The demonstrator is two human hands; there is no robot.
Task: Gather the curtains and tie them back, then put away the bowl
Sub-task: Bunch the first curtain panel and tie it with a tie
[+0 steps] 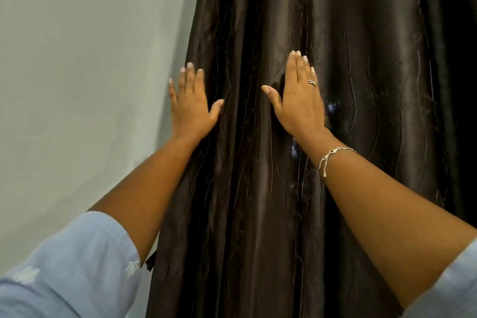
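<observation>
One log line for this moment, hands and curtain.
step: gather curtain | left hand: flat at curtain's left edge, by wall | right hand: flat on folds | curtain: hanging, no tie seen | bowl: not in view

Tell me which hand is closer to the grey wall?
Left. The left hand lies flat at the edge of the curtain, right beside the wall; the right hand rests flat on the folds farther right, away from it.

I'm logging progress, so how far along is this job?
Done: nothing visibly; the curtain hangs loose, with no tie around it. In hand: the left hand lies flat at its edge by the wall, the right hand flat on its folds. Left: gathering, tying, and the bowl, not in view.
</observation>
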